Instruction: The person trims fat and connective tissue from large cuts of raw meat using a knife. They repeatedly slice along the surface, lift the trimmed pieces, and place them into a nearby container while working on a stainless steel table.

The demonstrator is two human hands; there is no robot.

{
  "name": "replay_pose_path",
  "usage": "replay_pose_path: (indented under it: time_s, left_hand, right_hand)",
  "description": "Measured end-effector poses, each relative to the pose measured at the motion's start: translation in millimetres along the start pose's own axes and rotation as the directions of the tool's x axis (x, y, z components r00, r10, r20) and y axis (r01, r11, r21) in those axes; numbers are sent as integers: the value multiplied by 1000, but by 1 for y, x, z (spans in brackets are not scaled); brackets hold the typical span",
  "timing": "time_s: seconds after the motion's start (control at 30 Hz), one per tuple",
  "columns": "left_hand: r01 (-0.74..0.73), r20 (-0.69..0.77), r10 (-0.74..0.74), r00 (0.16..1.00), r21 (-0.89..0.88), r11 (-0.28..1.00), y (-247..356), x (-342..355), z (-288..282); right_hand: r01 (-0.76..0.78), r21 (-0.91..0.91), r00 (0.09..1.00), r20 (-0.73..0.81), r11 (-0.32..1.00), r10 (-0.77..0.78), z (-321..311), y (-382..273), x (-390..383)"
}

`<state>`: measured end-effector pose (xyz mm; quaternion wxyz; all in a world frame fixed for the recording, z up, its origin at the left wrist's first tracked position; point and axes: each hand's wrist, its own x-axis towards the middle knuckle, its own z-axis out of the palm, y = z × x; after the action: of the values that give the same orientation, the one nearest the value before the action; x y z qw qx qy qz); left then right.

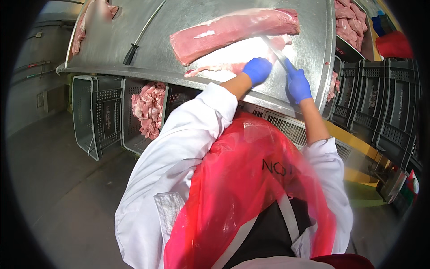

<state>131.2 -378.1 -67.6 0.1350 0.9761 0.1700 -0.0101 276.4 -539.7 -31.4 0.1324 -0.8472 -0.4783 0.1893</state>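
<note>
A long pink pork loin [233, 33] lies across the steel table [309, 54]. Along its near side spreads a white slab of fat [237, 53] with a strip of pink meat at the edge. My left hand [258, 70], in a blue glove, is closed at the near edge of this slab, seemingly gripping it; its fingertips are partly hidden. In my right hand [298, 84], also gloved in blue, is a knife [275, 50]. Its blade points away and to the left, over the right end of the slab and close to the loin.
A sharpening steel [131, 54] with a black handle lies on the table's left side. Meat pieces [80, 31] sit at the far left. Below stand grey crates [105, 114], one with meat trimmings [148, 110]. More crates [376, 96] and a meat pile [349, 22] are at right.
</note>
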Motion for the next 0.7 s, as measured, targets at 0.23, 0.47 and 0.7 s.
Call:
replay_pose_path:
  time_s: [0.23,0.47,0.7]
  left_hand:
    - [58,-37,-58,998,12,998,-65,-35,-28]
    - [208,77,-208,975,12,978,-81,-60,-47]
    - [67,-128,-71,989,-35,997,-4,-8,-20]
  right_hand:
    - [-25,-58,992,120,998,32,-20,22,-49]
    - [-51,-71,990,129,996,60,-24,35,-59]
    - [-113,-1,984,136,994,112,-17,20,-55]
